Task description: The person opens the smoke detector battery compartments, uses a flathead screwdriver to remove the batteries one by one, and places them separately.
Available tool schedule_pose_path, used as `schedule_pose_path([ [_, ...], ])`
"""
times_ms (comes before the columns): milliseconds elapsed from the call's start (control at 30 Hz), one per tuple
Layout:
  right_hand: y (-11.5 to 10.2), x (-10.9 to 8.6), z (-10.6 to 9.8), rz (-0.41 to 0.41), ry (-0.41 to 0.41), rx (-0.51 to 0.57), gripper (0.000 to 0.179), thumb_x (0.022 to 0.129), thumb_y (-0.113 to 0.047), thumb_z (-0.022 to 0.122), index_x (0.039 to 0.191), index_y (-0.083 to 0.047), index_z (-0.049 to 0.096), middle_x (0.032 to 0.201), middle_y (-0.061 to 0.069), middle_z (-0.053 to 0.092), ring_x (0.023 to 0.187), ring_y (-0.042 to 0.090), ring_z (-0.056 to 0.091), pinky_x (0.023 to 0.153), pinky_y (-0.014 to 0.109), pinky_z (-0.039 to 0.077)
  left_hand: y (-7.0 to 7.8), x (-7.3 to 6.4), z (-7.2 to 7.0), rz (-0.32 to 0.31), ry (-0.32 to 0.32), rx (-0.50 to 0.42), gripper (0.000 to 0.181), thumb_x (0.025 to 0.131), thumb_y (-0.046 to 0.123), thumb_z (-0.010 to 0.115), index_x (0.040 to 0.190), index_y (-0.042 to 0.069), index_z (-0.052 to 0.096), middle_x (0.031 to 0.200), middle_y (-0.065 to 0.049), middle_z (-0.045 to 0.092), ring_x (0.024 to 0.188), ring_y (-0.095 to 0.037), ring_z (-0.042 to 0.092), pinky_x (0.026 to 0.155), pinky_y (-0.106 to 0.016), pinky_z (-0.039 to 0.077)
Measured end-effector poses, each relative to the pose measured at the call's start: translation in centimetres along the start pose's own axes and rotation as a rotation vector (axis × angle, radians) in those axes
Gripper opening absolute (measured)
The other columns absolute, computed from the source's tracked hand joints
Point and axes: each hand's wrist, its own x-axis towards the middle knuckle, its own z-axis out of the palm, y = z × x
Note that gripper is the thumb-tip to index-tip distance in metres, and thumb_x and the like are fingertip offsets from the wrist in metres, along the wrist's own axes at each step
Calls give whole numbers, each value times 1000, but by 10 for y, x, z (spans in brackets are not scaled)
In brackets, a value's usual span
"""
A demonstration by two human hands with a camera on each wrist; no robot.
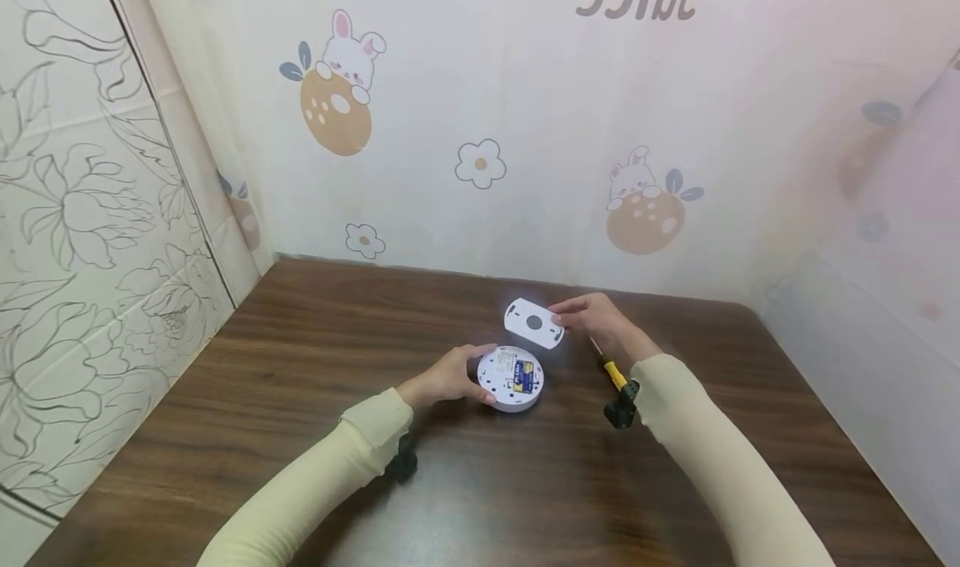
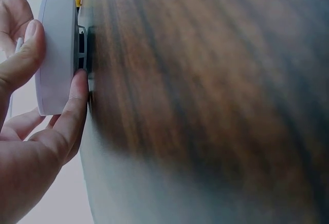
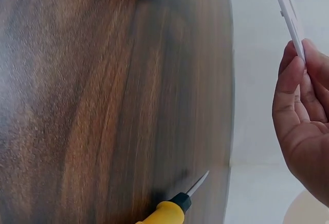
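A round white device (image 1: 497,383), perhaps a smoke detector, has its inner side facing up with a blue-and-yellow battery (image 1: 528,377) in it. My left hand (image 1: 451,375) grips its left edge between thumb and fingers; the left wrist view shows the device's side wall (image 2: 57,54) just over the table. Behind it, my right hand (image 1: 596,315) pinches one end of a flat white plate (image 1: 517,321) with a dark round centre and small slots. In the right wrist view this plate (image 3: 291,16) is seen edge-on, raised off the table.
A yellow-handled screwdriver (image 1: 615,375) lies on the brown wooden table (image 1: 337,342), close to the right wrist. Black wrist cameras (image 1: 621,407) hang under both sleeves. A printed curtain (image 1: 420,92) stands along the table's back edge.
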Motion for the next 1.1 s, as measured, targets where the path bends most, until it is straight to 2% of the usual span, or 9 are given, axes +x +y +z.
schedule_pose_path([
  [233, 7, 11, -4, 16, 53, 75, 38, 87, -8, 70, 120, 9, 60, 111, 18, 64, 84, 18, 61, 98, 51, 44, 0, 0, -1, -1, -4, -3, 86, 71, 13, 85, 144, 3, 40, 145, -14, 41, 135, -30, 34, 112, -47, 27],
  [500, 20, 19, -13, 38, 108, 11, 38, 89, -9, 67, 122, 8, 59, 115, 21, 62, 86, 18, 61, 95, 44, 49, 0, 1, -1, 35, -18, 29, 87, 70, 12, 85, 143, -2, 39, 142, -17, 44, 131, -30, 39, 112, -47, 28],
  [633, 26, 21, -16, 40, 132, 20, 38, 89, -9, 67, 122, 9, 59, 116, 23, 61, 85, 18, 61, 92, 42, 50, 3, 1, -1, 27, -21, 32, 87, 71, 12, 85, 143, -1, 39, 143, -16, 43, 132, -30, 38, 112, -46, 28],
  [933, 37, 25, -14, 28, 209, 12, 34, 89, -4, 67, 118, 11, 61, 106, 21, 65, 73, 13, 61, 74, 29, 56, 2, 2, -2, 7, -18, 40, 86, 71, 14, 85, 143, 1, 40, 144, -15, 42, 133, -29, 36, 112, -46, 28],
  [1100, 38, 27, -12, 50, 230, -10, 33, 89, -4, 65, 118, 9, 61, 114, 25, 61, 79, 18, 61, 77, 31, 55, 0, 2, -2, 12, -17, 33, 87, 70, 13, 86, 143, 1, 41, 144, -15, 42, 133, -29, 36, 112, -45, 27],
])
